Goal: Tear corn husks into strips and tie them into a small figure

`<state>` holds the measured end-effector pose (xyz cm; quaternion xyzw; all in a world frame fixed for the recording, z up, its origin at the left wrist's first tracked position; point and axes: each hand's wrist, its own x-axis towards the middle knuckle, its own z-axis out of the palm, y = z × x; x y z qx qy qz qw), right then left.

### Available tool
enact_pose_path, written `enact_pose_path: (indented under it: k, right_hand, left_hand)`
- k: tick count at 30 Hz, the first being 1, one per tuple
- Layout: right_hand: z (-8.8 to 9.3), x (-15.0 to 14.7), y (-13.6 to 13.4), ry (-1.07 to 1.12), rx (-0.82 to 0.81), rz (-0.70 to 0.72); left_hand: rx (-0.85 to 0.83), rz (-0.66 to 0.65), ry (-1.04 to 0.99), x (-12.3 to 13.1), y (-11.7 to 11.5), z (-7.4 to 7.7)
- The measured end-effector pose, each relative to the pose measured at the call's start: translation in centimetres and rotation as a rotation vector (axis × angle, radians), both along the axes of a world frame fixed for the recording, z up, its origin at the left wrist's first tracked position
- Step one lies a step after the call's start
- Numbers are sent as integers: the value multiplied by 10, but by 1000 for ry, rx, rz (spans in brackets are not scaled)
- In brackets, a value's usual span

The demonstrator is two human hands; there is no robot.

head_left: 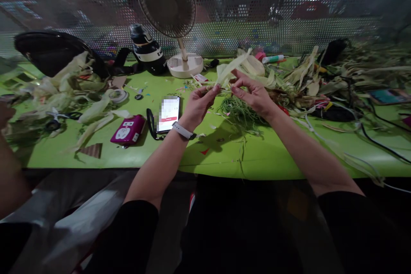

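A pale corn husk (pixel 228 71) stands up from between my two hands, above the green table. My left hand (pixel 199 107), with a watch (pixel 182 131) on its wrist, is closed in a pinch on the husk's lower end. My right hand (pixel 254 95) has thumb and fingers closed together beside it; what lies between those fingertips is too small to make out. Just below the hands sits a tangled bundle of thin green strands (pixel 242 113). More dried husks (pixel 303 79) are heaped to the right of my right hand.
A fan (pixel 184 66), a dark bottle (pixel 149 53) and a black bag (pixel 58 51) stand along the back. Nearer are a lit phone (pixel 168 113), a purple case (pixel 128 130) and scissors (pixel 59 116). Cables (pixel 380 141) trail at right. Another person's arm (pixel 9 171) is at left.
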<state>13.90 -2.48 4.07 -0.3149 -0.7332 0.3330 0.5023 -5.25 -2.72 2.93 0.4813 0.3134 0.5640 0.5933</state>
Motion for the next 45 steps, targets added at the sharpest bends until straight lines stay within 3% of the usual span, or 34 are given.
enact_pose_path:
  k: [11,17,25,32,38,45]
  right_hand:
    - [2,6,2,-125,138,-180]
    - [10,-1,-7,-76,190,-167]
    - [3,-7,-7,14,-132,4]
    - [6,-4,-6,12,-253,156]
    - [18,0,-16,31,-202,110]
    - [17,0,-11,-68,-12,-60]
  left_hand:
    - [99,17,136,-6,-1,3]
    - [-34,-98,71,-7,-7,9]
    - [-94,-84,28,-6,-9,17]
    - [-125,-122,71,-6,-10,19]
    - [-62,-208,154,-7,-7,15]
    - [-45,-128,159,-1,-4,4]
